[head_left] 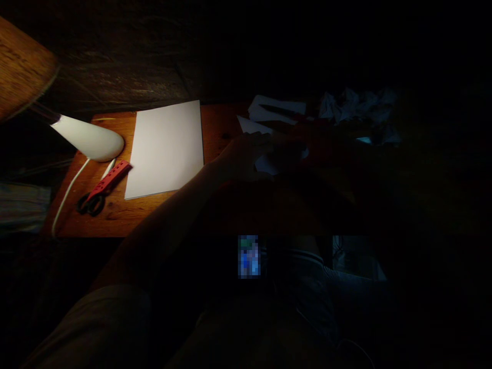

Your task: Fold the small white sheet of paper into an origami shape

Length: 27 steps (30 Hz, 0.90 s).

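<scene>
Head view: a white paper (265, 165) is at centre frame, at both hands. The left hand (249, 154) touches it, fingers partly bent; firmness of hold cannot be determined. The right hand (286, 146) is in deep shadow; opening and hold cannot be determined. Lamp (94, 139), upper left.

Both hands (249, 152) partly hidden in darkness

Wooden table (119, 215) before a dark, rough-surfaced wall (126, 66); a white-based lamp (92, 139) lights its left end, the right in deep shadow.
</scene>
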{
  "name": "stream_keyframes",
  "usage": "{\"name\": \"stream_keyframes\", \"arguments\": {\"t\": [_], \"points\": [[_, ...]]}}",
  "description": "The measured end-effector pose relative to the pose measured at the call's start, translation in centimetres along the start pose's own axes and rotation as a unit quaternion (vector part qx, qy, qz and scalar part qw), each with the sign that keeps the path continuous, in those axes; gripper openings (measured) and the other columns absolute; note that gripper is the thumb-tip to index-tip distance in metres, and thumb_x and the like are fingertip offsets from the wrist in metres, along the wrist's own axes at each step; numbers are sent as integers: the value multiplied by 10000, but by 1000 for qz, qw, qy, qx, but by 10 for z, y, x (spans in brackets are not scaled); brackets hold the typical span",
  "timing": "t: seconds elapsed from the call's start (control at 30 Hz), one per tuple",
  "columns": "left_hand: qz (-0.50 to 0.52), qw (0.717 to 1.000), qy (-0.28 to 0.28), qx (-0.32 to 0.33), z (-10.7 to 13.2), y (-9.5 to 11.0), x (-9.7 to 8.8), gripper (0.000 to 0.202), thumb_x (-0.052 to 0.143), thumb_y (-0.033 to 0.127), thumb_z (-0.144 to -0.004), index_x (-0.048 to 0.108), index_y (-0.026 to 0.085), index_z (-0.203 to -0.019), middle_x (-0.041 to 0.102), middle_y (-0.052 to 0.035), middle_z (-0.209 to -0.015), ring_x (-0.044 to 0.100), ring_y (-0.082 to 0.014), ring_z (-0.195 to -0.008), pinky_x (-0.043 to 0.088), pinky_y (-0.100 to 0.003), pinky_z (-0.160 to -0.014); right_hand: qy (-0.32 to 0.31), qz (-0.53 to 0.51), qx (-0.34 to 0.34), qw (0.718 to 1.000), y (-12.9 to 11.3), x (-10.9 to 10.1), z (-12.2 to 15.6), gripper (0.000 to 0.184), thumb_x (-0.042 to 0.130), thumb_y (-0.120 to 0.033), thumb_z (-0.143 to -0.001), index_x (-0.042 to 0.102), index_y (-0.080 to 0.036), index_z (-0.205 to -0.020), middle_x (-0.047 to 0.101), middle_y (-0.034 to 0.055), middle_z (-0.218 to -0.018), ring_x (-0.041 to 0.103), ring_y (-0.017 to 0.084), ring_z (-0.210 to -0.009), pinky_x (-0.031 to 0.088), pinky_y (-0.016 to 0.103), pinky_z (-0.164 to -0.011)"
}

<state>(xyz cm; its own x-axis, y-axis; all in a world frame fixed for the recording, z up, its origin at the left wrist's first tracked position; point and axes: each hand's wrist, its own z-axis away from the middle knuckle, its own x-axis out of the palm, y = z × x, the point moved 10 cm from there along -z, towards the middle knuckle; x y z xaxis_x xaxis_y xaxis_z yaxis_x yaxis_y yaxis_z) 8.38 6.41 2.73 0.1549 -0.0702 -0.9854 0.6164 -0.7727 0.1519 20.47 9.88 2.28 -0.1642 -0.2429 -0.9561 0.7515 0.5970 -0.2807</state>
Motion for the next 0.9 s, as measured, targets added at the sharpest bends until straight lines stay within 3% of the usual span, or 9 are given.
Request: {"name": "stream_keyframes", "arguments": {"t": [0.13, 0.23, 0.4, 0.57, 0.8, 0.9], "points": [[9, 1000, 14, 5, 1, 0, -1, 617, 763, 602, -885, 687, 210, -1354, 685, -164, -1452, 622, -382, -1350, 489, -493, -1072, 5, -13, -23, 1000, -3, -3, -1, 692, 942, -434, -724, 709, -227, -1342, 699, 144, -1446, 624, 419, -1333, 478, 612, -1185], [12, 1000, 6, 3, 1, 0, 1, 607, 754, 592, -902, 687, 195, -1356, 662, -175, -1490, 606, -384, -1373, 485, -494, -1084, 6, -9, -22, 1000, -1, -6, 1, 698, 952, -465, -714, 706, -236, -1327, 689, 155, -1459, 561, 462, -1425, 442, 644, -1204], [17, 1000, -3, -12, 0, -2, 3, 607, 758, 569, -903, 686, 193, -1375, 638, -173, -1522, 591, -389, -1392, 474, -497, -1114, -5, 3, -23, 1000, 0, -2, 2, 808, 965, -614, -678, 692, -263, -1352, 654, 141, -1516, 490, 502, -1502, 422, 687, -1209], [14, 1000, -7, -12, -1, -4, 5, 555, 729, 509, -921, 681, 222, -1393, 645, -164, -1507, 578, -399, -1400, 463, -528, -1135, -8, 22, -8, 1000, 4, 0, 0, 909, 972, -605, -672, 659, -216, -1432, 572, 197, -1629, 363, 553, -1588, 324, 734, -1266], [21, 1000, 15, -18, -4, -6, 3, 467, 621, 475, -984, 685, 225, -1373, 694, -142, -1433, 616, -354, -1357, 493, -484, -1099, 6, -2, -16, 1000, 0, -4, -1, 929, 953, -773, -604, 709, -265, -1343, 650, 152, -1544, 456, 569, -1507, 389, 746, -1207], [24, 999, 25, -26, -4, -7, 2, 465, 572, 434, -1000, 673, 210, -1395, 709, -149, -1420, 641, -352, -1332, 498, -488, -1090, 5, 25, -17, 1000, -7, -6, 0, 798, 930, -614, -740, 683, -240, -1400, 669, 163, -1516, 540, 518, -1451, 431, 705, -1192]]}}
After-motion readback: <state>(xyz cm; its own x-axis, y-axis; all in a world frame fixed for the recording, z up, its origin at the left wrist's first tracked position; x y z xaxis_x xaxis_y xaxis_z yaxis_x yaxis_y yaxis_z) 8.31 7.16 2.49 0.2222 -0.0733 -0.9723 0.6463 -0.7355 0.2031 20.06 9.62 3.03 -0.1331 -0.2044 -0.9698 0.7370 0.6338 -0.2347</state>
